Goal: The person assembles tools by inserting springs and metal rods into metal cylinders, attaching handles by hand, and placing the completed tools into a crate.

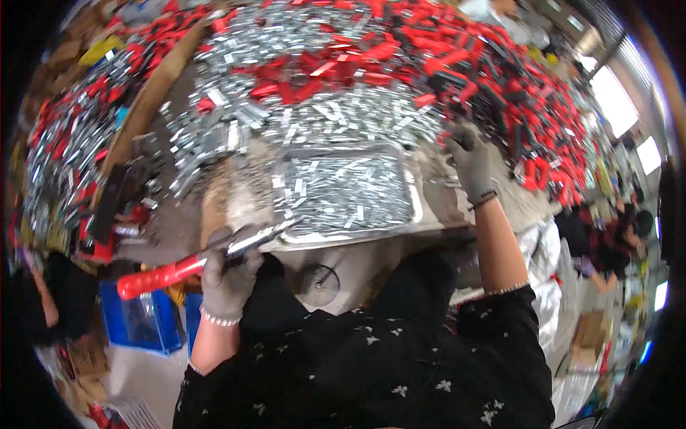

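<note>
My left hand [229,279], in a grey glove, is closed around a tool with a long red handle [161,277] and a narrow metal end that tapers to a point. The pointed end reaches over the near left corner of a pale tray [416,207]. Many small, thin silvery metal pieces [343,189] fill that tray. My right hand [471,161], also gloved, is past the tray's right side at the edge of the heap. Its fingers curl together; what they hold, if anything, is blurred and cannot be made out.
Behind the tray, silvery metal parts [343,114] and red parts [550,136] lie in a large heap across the table. A wooden strip [153,93] divides off another heap on the left. Blue crates [143,318] stand below. Other people [607,239] are at both sides.
</note>
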`<action>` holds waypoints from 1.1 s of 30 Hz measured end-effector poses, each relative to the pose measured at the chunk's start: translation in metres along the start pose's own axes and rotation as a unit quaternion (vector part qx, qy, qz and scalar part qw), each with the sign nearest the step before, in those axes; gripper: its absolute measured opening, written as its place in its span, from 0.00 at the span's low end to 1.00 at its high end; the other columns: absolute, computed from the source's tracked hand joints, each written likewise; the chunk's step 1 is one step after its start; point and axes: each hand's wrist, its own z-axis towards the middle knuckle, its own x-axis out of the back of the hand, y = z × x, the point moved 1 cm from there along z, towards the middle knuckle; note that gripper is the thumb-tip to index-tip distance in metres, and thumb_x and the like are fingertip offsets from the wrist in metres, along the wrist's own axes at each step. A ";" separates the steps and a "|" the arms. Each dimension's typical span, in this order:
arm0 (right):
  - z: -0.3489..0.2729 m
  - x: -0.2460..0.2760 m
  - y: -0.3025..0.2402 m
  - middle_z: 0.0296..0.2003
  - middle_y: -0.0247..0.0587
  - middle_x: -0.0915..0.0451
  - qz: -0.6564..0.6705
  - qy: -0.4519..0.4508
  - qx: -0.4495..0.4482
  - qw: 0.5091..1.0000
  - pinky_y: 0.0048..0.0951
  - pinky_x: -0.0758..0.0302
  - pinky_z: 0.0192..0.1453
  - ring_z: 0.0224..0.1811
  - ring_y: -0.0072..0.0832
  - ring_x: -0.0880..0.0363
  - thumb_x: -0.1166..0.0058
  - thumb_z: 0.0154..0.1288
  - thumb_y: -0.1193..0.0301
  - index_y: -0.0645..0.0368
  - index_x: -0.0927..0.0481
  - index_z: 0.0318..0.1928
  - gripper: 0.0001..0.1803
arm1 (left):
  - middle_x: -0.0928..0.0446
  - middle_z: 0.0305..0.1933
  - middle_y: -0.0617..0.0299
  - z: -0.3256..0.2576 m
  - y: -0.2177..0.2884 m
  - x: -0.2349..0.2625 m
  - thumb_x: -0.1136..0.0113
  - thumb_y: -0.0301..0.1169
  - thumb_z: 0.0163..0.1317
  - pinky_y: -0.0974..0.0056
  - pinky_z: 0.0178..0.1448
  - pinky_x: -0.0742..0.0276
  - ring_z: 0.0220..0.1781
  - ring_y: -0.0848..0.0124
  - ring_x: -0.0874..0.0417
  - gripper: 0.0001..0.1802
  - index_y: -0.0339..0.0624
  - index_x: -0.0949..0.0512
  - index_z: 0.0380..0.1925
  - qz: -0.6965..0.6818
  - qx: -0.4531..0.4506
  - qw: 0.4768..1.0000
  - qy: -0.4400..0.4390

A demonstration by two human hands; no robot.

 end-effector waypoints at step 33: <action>-0.028 -0.458 -0.239 0.51 0.45 0.17 -0.495 -0.421 0.463 0.602 0.40 0.25 0.61 0.58 0.42 0.20 0.44 0.62 0.66 0.54 0.14 0.48 0.16 | 0.19 0.52 0.46 0.040 0.029 0.048 0.29 0.42 0.58 0.54 0.55 0.22 0.48 0.58 0.16 0.28 0.41 0.24 0.55 0.005 0.003 0.989 -0.148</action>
